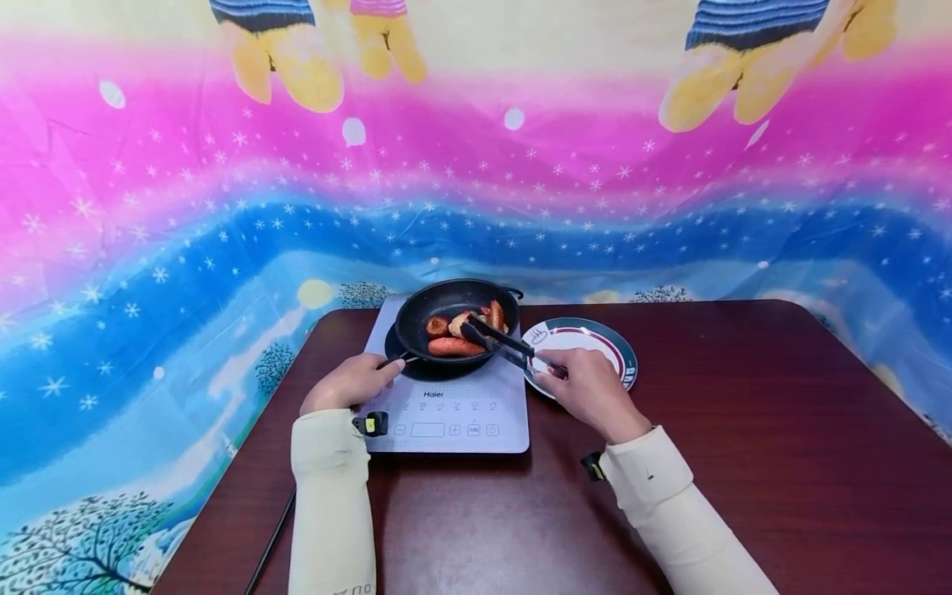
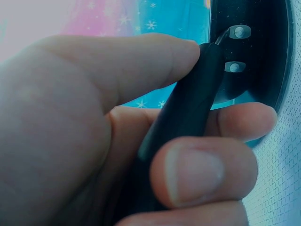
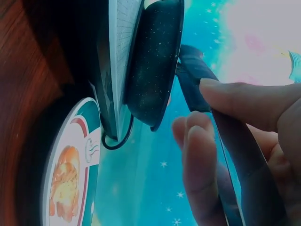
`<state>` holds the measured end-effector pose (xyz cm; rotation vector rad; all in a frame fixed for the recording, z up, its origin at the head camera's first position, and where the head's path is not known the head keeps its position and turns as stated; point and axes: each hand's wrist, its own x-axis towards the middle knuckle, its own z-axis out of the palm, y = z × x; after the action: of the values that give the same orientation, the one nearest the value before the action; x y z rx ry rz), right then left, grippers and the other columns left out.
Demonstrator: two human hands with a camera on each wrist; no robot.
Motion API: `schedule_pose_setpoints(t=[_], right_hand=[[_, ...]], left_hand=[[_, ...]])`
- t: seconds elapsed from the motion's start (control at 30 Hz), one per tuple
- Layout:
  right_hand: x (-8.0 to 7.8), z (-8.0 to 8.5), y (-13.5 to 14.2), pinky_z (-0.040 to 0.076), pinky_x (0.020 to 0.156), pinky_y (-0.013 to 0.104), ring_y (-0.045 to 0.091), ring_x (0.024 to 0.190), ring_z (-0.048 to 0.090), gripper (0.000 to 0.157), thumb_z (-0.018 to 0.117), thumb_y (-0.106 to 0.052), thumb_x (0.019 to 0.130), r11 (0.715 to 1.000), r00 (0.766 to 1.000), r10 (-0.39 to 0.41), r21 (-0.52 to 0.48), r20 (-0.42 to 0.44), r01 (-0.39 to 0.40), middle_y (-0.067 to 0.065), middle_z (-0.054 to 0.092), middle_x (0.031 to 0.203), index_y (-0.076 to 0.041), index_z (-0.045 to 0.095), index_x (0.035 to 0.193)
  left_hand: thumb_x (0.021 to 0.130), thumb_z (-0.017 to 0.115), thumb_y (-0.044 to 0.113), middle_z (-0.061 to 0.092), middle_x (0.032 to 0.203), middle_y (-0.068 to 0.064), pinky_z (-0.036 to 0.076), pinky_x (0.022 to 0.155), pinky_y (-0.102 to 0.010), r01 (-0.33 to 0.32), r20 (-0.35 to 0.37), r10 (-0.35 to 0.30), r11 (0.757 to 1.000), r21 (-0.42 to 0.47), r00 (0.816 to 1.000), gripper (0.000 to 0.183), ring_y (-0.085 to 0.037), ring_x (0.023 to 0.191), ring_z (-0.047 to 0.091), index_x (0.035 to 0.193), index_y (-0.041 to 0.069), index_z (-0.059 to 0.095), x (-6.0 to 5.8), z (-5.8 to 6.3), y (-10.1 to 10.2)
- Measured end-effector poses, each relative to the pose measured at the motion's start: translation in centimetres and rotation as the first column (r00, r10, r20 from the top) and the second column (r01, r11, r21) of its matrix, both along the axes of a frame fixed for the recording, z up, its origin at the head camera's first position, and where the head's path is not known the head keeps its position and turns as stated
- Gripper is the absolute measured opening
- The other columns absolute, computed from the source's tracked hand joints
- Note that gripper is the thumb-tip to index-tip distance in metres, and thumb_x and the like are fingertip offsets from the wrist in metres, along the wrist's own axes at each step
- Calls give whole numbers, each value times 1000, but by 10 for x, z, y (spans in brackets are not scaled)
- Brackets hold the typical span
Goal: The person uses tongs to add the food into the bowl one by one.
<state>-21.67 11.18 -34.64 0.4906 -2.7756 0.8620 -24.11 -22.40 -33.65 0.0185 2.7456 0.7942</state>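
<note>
My left hand (image 1: 348, 385) grips the black handle (image 2: 188, 101) of a dark frying pan (image 1: 416, 302), its fingers wrapped round it. The pan sits on a white induction cooktop (image 1: 464, 416). Inside lie a reddish sausage (image 1: 455, 347), a round browned piece (image 1: 436, 328) and other browned food (image 1: 496, 314) at the right side. From the right, my right hand (image 1: 592, 395) holds black-tipped tongs (image 1: 513, 340) between thumb and fingers. The tong tips reach over the pan's rim to a light browned piece (image 1: 459, 322), partly covering it.
A white plate with a green rim (image 1: 629, 364) stands right of the cooktop, printed with a food picture (image 3: 66, 183). A black cord (image 1: 271, 541) runs along the left of the brown table (image 1: 744, 413). A patterned cloth (image 1: 476, 165) hangs behind.
</note>
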Motion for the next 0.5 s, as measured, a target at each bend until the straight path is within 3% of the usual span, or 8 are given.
schedule_pose_setpoints(t=[0.27,0.5], right_hand=[[0,7,6,40,61,32,14,59,48,43,73,-26,87,1000,998,-22,1,59,22,-3,56,63,-9,65,126],[2,25,39,42,60,35,21,64,49,51,71,-35,88,996,991,-86,28,98,84,8,61,71,-10,61,131]], left_hand=[[101,43,45,47,64,-5,42,54,-33,-12,4,12,1000,0,1000,45,-18,51,43,105,5,64,1,-1,0],[101,43,45,47,64,-5,43,55,-34,-2,-2,2,1000,9,1000,45,-20,51,45,104,5,63,0,0,0]])
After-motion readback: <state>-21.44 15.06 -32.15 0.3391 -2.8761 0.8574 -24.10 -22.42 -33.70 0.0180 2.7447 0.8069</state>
